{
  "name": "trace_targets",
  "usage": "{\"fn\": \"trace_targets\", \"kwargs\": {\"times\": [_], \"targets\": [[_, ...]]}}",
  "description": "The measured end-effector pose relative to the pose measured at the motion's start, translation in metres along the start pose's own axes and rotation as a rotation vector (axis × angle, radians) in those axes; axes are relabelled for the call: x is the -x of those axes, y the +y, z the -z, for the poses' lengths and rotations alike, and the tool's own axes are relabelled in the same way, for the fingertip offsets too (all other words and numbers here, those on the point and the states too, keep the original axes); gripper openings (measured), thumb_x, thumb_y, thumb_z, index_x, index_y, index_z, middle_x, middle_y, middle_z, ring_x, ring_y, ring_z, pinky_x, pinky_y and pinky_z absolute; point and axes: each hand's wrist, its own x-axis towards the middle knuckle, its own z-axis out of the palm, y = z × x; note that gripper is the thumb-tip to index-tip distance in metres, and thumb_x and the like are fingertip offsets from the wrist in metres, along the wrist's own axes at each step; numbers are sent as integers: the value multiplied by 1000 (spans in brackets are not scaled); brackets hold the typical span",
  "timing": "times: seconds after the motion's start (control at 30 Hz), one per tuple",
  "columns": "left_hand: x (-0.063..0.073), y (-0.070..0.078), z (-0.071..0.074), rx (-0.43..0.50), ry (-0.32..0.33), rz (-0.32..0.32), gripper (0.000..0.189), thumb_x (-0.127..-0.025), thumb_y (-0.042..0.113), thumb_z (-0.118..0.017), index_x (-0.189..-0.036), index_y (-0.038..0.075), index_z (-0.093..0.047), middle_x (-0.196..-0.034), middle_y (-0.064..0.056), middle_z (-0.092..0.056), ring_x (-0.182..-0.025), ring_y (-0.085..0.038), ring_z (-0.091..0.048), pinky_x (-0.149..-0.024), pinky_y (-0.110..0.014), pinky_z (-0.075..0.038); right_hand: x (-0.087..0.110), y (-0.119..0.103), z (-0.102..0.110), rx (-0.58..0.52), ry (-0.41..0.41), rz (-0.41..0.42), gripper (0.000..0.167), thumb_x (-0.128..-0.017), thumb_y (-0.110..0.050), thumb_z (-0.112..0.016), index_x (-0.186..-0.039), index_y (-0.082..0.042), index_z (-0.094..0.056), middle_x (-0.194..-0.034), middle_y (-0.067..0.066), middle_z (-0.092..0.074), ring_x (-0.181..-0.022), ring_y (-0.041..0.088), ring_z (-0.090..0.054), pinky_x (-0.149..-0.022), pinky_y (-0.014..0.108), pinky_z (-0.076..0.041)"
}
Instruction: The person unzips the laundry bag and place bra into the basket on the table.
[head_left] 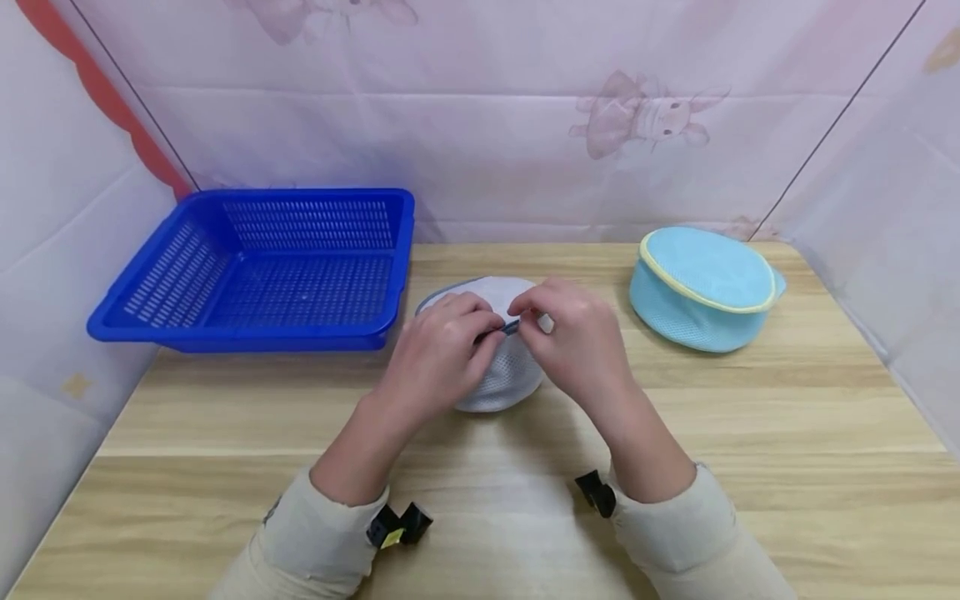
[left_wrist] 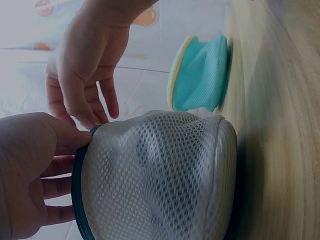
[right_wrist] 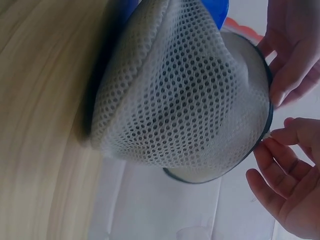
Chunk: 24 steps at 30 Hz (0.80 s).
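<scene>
A round white mesh laundry bag (head_left: 510, 379) with dark trim stands on the table in front of me. My left hand (head_left: 442, 350) pinches its trimmed rim between thumb and fingers. Just right of it, my right hand (head_left: 577, 342) pinches a small light-coloured tab at the same rim, best seen in the right wrist view. The mesh side (right_wrist: 185, 95) looks slack and creased there. In the left wrist view, the dark trim (left_wrist: 79, 185) runs under the left thumb, and the remaining left fingers reach over the bag's top.
To the left at the back stands a blue plastic basket (head_left: 255, 333) with slotted walls. A turquoise mesh bag (head_left: 697, 312) with yellow trim sits on the right of the wooden table (head_left: 787, 417). A patterned wall covering (head_left: 487, 150) closes off the back and sides.
</scene>
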Motion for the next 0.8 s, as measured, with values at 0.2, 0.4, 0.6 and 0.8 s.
{"fn": "trace_targets", "kwargs": {"times": [0.2, 0.4, 0.6, 0.8], "targets": [[1, -2, -2, 8, 44, -26, 11, -91, 15, -67, -91, 10, -77, -91, 2, -67, -83, -15, -61, -68, -31, -53, 2, -11, -1, -35, -5, 57, 18, -79, 6, -68, -83, -10, -75, -76, 1, -67, -64, 15, -59, -58, 26, -48], [1, -2, -1, -6, 41, -27, 7, -90, 11, -69, -89, 8, -75, -91, 1, -68, -86, -17, -62, -71, -33, -53, 3, -14, -3, -34, -10, 68, 17, -79, 4, -70, -83, -11, -76, -76, 0, -66, -62, 13, -57, -56, 25, -47], [0, -2, 1, -23, 47, -36, 8, -90, 10, -69, -90, 8, -76, -92, 0, -68, -88, -18, -63, -72, -34, -54, 1, -13, -3, -11, -2, 59, 18, -77, 5, -70, -83, -11, -76, -76, 0, -66, -62, 15, -58, -55, 26, -47], [-1, -2, 1, -35, 20, -37, 8, -91, 12, -70, -91, 9, -77, -93, 1, -68, -90, -17, -63, -75, -34, -55, 0, -7, -3, 8, -6, 35, 18, -77, 5, -68, -82, -11, -75, -78, 1, -67, -62, 17, -60, -54, 28, -47]]}}
